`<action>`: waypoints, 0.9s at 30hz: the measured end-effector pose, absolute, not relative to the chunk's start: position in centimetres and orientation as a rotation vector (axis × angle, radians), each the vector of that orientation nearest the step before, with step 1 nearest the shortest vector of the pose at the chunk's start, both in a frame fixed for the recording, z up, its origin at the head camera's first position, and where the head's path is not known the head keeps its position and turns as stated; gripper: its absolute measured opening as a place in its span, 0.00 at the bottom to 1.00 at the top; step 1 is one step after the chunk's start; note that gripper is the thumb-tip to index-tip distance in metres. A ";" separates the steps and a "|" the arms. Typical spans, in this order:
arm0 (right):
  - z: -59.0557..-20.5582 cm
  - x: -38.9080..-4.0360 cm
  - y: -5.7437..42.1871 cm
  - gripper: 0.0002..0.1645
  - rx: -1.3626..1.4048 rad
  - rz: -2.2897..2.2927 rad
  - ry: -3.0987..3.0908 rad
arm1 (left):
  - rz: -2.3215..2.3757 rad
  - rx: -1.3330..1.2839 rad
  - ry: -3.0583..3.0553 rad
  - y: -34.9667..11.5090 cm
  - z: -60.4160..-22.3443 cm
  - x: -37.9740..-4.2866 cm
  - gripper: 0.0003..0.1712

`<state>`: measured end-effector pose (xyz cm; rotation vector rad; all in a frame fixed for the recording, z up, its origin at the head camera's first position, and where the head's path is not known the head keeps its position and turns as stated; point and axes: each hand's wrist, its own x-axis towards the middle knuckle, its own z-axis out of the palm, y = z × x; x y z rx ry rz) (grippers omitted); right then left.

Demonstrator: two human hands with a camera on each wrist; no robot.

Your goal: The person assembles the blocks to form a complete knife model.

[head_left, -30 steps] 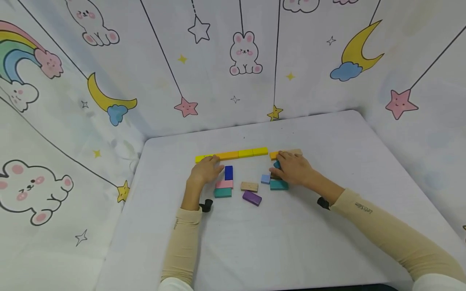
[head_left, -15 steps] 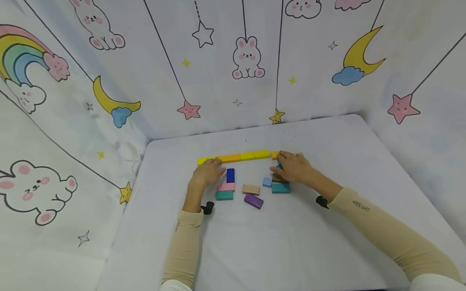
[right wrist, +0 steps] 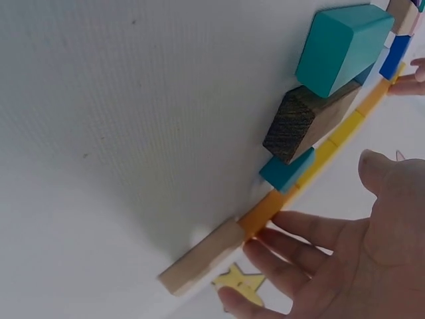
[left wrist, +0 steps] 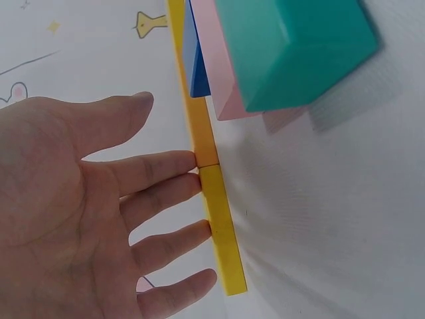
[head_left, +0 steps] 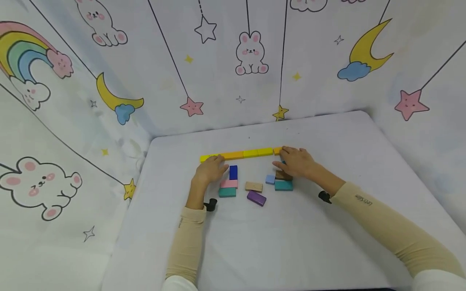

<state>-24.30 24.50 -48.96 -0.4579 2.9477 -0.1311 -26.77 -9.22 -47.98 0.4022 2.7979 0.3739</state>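
Yellow and orange blocks lie end to end across the table in the head view, nearly straight, with a thin gap towards the right. The left hand and right hand rest at either side. Evening up the line seems the step in hand; light, matched pressure would suit it, nudging rather than shoving, lest a joint buckle.

From the left wrist, the fingers are straight and apart, clamped on nothing; some tips touch the line's long side around a fine seam (yellow meets orange there). Faces look smooth and evenly painted.

From the right wrist, that hand's fingers are likewise straight, gripping nothing, tips against an orange block beside a pale wooden block. A small teal block crowds this end, so care is wise.
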 end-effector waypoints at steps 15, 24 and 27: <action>-48.5 -24.4 24.3 0.46 -0.437 -0.117 2.943 | 0.350 0.383 2.801 -8.8 -47.9 -27.1 0.33; -48.9 -24.6 23.9 0.46 -0.413 -0.130 2.942 | 0.354 0.375 2.801 -9.1 -48.1 -27.0 0.33; -49.0 -24.7 23.9 0.46 -0.415 -0.139 2.943 | 0.354 0.378 2.799 -9.1 -48.2 -27.1 0.33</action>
